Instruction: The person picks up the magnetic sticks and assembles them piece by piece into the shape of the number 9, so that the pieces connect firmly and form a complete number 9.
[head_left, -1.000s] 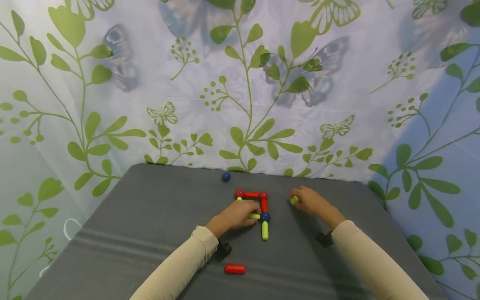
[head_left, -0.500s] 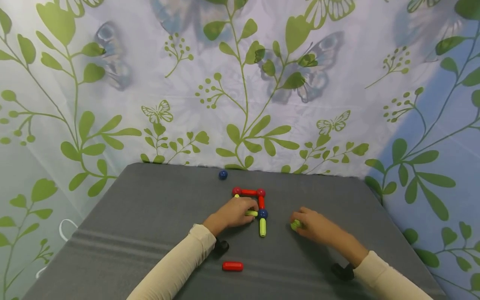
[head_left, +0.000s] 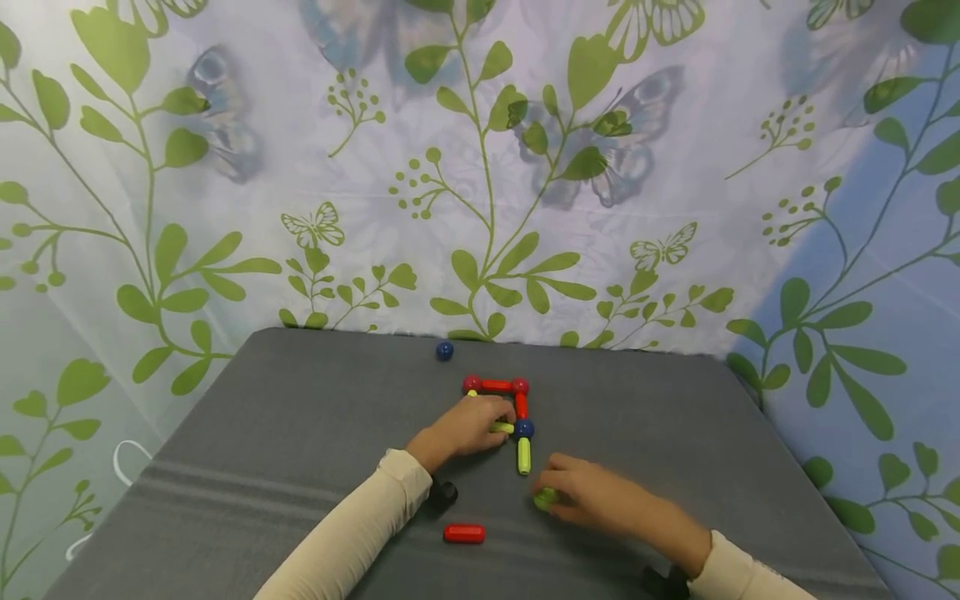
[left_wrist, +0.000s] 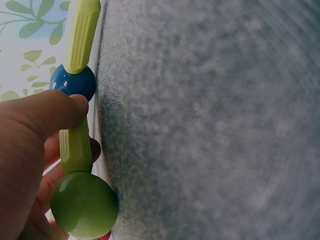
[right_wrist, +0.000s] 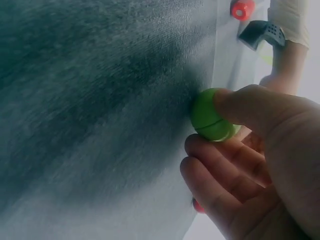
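My left hand (head_left: 468, 427) pinches a yellow-green magnetic stick (left_wrist: 77, 145) in a frame of sticks and balls on the table. A blue ball (left_wrist: 80, 82) joins the stick's far end, and a green ball (left_wrist: 84, 205) its near end. From the blue ball another yellow-green stick (head_left: 524, 457) points toward me. Two red balls and red sticks (head_left: 497, 386) form the frame's back and right side; my left hand covers part of its left side. Low over the table, to the right of the red stick, my right hand (head_left: 596, 492) grips a green ball (right_wrist: 212, 117) between thumb and fingers.
A loose red stick (head_left: 464, 533) lies in front, between the two arms. At the back of the grey table (head_left: 337, 392) sits a blue ball (head_left: 445, 351). Behind the table hangs a leaf-patterned curtain (head_left: 300, 108). Dark camera mounts hang under both wrists.
With the green ball in its grip, my right hand has come toward me and then left, closer to the frame's front. The left hand keeps its hold on the stick.
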